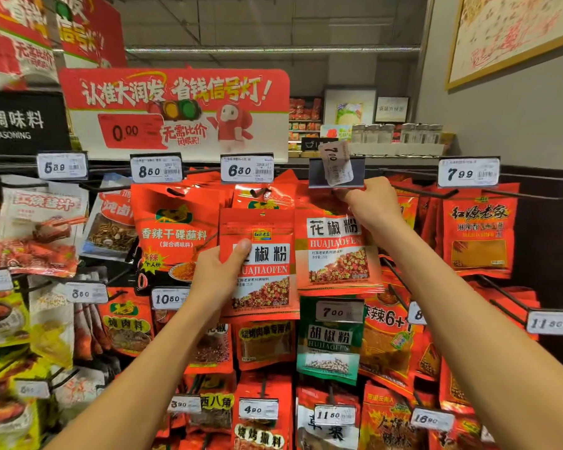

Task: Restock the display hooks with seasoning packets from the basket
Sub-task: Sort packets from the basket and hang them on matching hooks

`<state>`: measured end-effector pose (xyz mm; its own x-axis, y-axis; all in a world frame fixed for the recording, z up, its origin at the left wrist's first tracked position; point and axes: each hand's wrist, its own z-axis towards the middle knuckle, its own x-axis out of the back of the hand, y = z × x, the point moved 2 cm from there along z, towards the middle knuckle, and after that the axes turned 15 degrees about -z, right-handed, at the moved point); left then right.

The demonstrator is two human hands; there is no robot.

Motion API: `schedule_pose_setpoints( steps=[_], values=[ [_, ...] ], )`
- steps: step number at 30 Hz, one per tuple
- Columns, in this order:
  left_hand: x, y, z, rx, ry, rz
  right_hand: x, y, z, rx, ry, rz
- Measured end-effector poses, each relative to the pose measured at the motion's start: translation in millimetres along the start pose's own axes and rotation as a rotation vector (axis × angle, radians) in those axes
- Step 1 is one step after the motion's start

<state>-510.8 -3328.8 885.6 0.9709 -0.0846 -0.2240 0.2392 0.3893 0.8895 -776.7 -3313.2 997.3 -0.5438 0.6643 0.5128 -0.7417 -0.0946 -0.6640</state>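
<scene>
Seasoning packets (260,264) marked HUAJIAOFEN sit as a small stack in the left hand (220,274), thumb across the front and fingers curled behind, held just beside the matching bunch (337,251) already hanging on the hook. The right hand (369,203) is up at that hook's tip under the flipped-up price tag (335,165), fingers pinching the hanging packets' top edge — apparently mid-threading. By my reading, the hook is partly filled and the held stack is not yet hung; the basket is out of view, so what remains cannot be told.

Bright, even store light; glossy glare on packets (338,251); wide-angle bending and blur toward left edge.
</scene>
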Motion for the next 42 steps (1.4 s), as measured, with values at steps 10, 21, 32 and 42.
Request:
schedule_pose_setpoints(
  steps=[10,21,32,42],
  values=[
    [-1.8,-5.5,4.5,0.0,0.003,-0.036,-12.1,19.3,16.9,-0.008,0.064,-0.136],
    [-4.9,-5.9,1.4,0.022,-0.009,-0.047,-52.2,34.6,66.0,-0.195,0.047,-0.403],
    [-57.6,-5.8,2.4,0.104,-0.16,-0.185,-31.9,46.3,-32.8,0.036,-0.298,0.633],
    [-128.8,30.6,25.6,0.069,-0.147,-0.279,-13.9,43.9,-21.3,-0.026,0.026,0.426]
  ],
)
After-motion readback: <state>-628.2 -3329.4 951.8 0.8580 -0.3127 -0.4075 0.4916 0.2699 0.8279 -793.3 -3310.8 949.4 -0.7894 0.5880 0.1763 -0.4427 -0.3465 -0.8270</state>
